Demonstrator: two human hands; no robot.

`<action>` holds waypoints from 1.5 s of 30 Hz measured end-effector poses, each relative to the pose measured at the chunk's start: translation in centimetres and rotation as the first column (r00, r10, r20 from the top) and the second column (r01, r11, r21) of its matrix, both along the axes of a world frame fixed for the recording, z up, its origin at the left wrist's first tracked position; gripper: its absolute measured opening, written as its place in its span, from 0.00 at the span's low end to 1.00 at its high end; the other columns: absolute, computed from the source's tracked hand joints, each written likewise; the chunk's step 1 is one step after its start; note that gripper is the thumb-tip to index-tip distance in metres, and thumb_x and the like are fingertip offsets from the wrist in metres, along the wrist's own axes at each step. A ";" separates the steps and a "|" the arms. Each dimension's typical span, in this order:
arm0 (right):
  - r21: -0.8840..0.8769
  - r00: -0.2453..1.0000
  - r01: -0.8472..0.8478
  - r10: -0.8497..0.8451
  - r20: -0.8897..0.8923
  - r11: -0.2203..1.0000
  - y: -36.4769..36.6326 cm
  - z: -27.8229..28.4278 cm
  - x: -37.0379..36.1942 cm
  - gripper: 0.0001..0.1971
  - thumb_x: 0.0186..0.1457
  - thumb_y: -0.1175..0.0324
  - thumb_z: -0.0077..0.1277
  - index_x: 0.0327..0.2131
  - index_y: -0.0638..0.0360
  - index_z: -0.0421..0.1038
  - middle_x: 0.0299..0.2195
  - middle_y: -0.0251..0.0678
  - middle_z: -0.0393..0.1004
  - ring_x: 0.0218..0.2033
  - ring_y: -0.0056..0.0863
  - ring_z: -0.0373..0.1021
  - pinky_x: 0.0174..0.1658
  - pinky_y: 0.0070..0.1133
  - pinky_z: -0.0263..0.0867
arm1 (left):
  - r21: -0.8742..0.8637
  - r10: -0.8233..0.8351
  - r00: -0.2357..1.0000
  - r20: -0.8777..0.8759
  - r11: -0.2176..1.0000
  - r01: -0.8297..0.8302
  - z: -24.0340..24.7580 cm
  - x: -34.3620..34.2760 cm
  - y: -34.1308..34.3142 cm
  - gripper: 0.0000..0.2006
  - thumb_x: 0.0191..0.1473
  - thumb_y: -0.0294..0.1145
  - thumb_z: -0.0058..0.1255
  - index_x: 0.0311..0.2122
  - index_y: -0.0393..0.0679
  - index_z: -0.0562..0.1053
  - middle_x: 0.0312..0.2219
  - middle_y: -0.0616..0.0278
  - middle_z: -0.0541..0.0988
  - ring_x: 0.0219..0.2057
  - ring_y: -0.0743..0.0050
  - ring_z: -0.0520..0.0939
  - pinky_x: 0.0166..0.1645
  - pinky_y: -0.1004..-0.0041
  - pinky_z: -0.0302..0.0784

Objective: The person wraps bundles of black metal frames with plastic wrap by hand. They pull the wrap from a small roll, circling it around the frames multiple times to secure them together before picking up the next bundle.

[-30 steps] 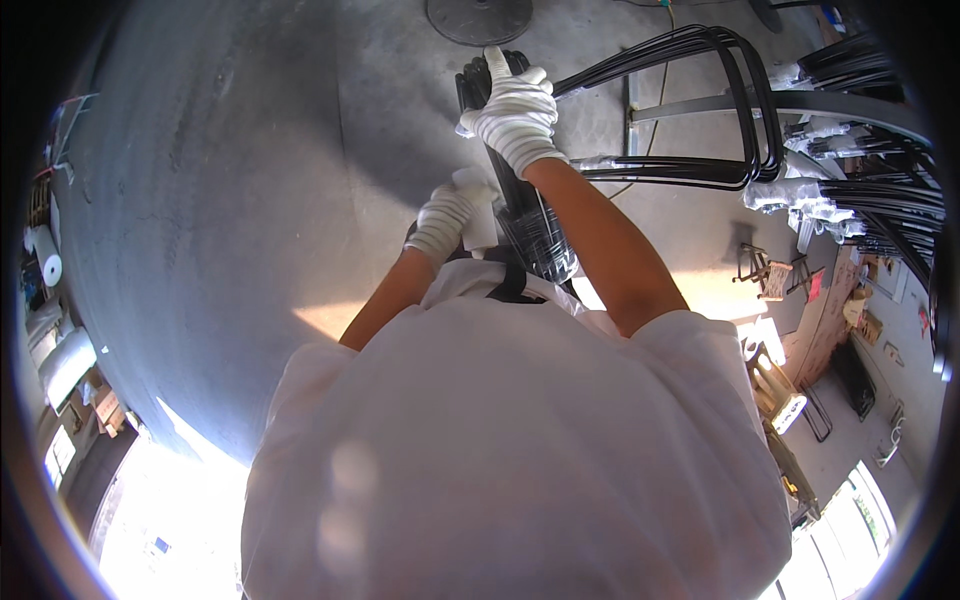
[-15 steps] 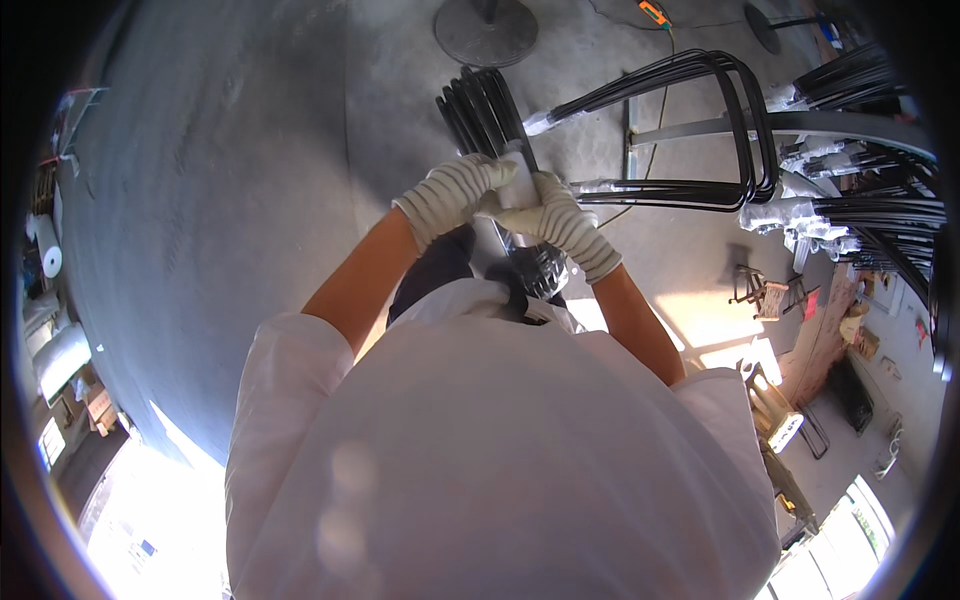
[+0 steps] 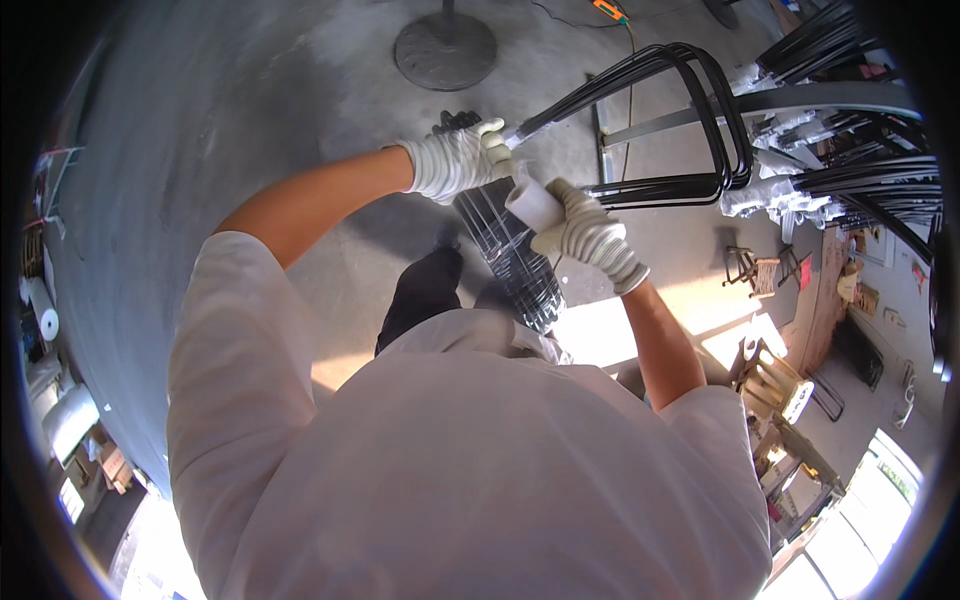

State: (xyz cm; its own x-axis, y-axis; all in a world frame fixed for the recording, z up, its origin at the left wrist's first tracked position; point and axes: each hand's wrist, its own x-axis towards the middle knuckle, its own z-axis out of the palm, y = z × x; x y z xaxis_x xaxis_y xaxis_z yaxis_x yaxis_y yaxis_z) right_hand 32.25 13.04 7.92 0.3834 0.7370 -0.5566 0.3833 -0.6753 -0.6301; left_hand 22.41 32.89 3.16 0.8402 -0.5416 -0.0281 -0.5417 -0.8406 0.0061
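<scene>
A bundle of black metal tubes [image 3: 522, 268] stretches from near my body toward the far side. Clear film wraps its nearer part in shiny bands. My left hand [image 3: 452, 165], in a white striped glove, closes over the bundle near its far end, thumb raised; some of its fingers are hidden. In my right hand [image 3: 590, 238], gloved alike, a white roll of stretch film [image 3: 535, 204] is gripped at its right end, just over the bundle's right side. A strip of clear film shows between the roll and my left hand.
To the right, bent black tube frames [image 3: 700, 120] hang on a grey metal rack bar [image 3: 830, 97], with several film-wrapped bundles [image 3: 790, 190] beyond. A round black stand base [image 3: 445, 50] is on the floor ahead. An orange tool [image 3: 610, 12] with a cable lies farther off.
My hands have parted: the left has moved off the film roll onto the bundle's far end. My right hand has turned the roll and drawn it slightly right and nearer.
</scene>
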 end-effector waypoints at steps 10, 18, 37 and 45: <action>-0.145 0.843 -0.516 0.530 0.088 0.844 2.4 -21.0 2.5 0.26 0.41 0.63 0.51 0.45 0.63 0.60 0.35 0.45 0.70 0.36 0.35 0.68 0.42 0.25 0.63 | 0.098 0.020 0.991 -0.134 0.995 -0.007 0.2 1.2 -0.1 0.34 0.24 0.38 0.55 0.44 0.40 0.64 0.37 0.60 0.69 0.44 0.66 0.68 0.60 0.60 0.45; -0.099 0.810 -0.006 -0.053 -0.584 0.995 3.0 -21.5 -2.8 0.31 0.39 0.59 0.53 0.48 0.60 0.56 0.40 0.47 0.65 0.41 0.37 0.64 0.45 0.26 0.61 | -0.345 0.805 0.164 -0.570 -0.053 -0.937 -3.4 -6.5 -3.2 0.17 0.48 0.36 0.41 0.45 0.47 0.66 0.45 0.57 0.68 0.47 0.63 0.68 0.55 0.59 0.58; 0.287 0.957 0.289 -0.271 -0.100 0.913 7.1 -8.0 -1.2 0.44 0.35 0.51 0.57 0.55 0.53 0.46 0.51 0.52 0.51 0.51 0.42 0.55 0.52 0.31 0.56 | -0.221 0.480 0.168 -0.861 -0.056 -0.974 -18.8 -7.8 -9.7 0.22 0.52 0.46 0.34 0.49 0.45 0.61 0.46 0.56 0.65 0.48 0.64 0.65 0.52 0.71 0.60; -0.332 0.774 -0.282 0.418 0.475 0.900 15.0 -0.4 -7.8 0.41 0.32 0.54 0.60 0.52 0.39 0.48 0.49 0.50 0.50 0.48 0.42 0.56 0.45 0.29 0.61 | -0.260 0.218 0.162 -0.962 -0.567 -0.781 -22.3 -8.6 -9.7 0.29 0.51 0.52 0.34 0.54 0.44 0.53 0.51 0.56 0.58 0.53 0.66 0.59 0.55 0.71 0.54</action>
State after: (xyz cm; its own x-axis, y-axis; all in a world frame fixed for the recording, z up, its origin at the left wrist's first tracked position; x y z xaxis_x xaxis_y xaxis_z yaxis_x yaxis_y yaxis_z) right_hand 24.49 28.00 7.56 0.4041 0.7552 -0.5161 0.8443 -0.5250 -0.1071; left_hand 13.80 23.22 -19.11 0.5767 0.4679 -0.6697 0.5652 0.3634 0.7406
